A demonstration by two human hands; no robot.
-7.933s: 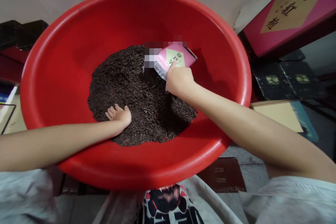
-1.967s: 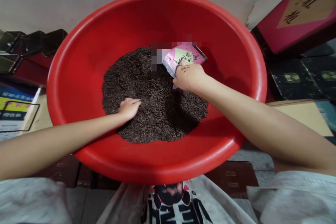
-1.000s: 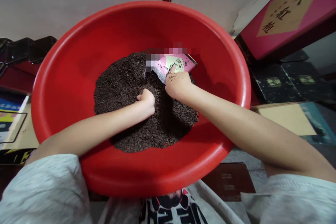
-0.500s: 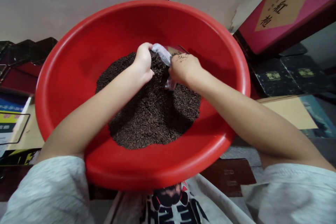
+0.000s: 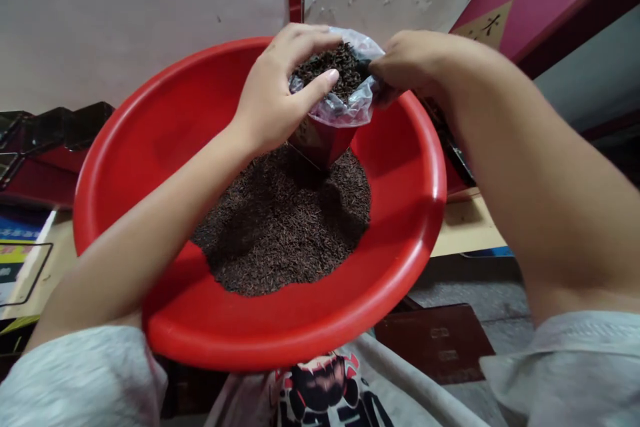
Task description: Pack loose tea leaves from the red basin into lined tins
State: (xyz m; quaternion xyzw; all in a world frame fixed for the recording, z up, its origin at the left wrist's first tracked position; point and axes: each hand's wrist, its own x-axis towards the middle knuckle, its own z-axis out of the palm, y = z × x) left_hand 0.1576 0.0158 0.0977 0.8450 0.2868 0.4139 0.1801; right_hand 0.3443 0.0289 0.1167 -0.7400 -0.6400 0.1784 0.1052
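A big red plastic basin (image 5: 400, 227) holds a heap of dark loose tea leaves (image 5: 285, 227). Above the heap I hold a small box (image 5: 320, 140) upright, lined with a clear plastic bag (image 5: 350, 103) and filled to the brim with tea. My left hand (image 5: 275, 93) grips the box and bag on its left side, thumb over the rim. On the right side, my right hand (image 5: 415, 63) pinches the edge of the bag.
A pink box with a yellow label (image 5: 505, 20) leans at the right against a peeling wall (image 5: 150, 7). Dark boxes (image 5: 60, 133) sit at the left, a brown stool or block (image 5: 440, 340) below the basin, and a tan surface (image 5: 465, 227) to the right.
The box lay on its side in the tea with my right hand on it while my left hand moved through the leaves. Both hands have since lifted it upright, full, above the heap.
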